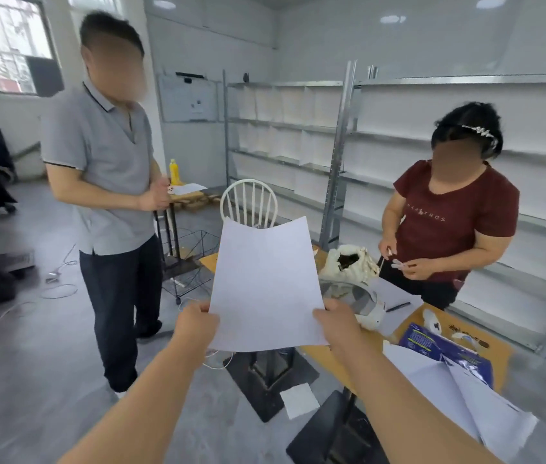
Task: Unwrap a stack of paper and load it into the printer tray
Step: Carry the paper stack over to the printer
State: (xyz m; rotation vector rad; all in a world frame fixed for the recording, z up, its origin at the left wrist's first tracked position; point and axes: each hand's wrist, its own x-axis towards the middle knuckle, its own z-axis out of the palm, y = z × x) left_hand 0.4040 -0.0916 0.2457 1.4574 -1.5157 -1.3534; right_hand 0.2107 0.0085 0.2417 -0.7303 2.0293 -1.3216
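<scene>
A thin stack of white paper [265, 286] stands upright in front of me, its top edge curling slightly. My left hand [196, 324] grips its lower left edge and my right hand [337, 324] grips its lower right edge. On the wooden table [328, 358] to the right lies the torn blue wrapper [445, 349] with more white sheets [465, 406] spilling from it toward the table's near corner. No printer or printer tray is in view.
A person in a grey shirt [107, 169] stands left, a person in a dark red shirt [455, 226] behind the table. A white chair [248, 202], wire basket [194, 262], metal shelves [342, 145], white bag [348, 262], pen [398, 306] and floor cables [61, 289] surround me.
</scene>
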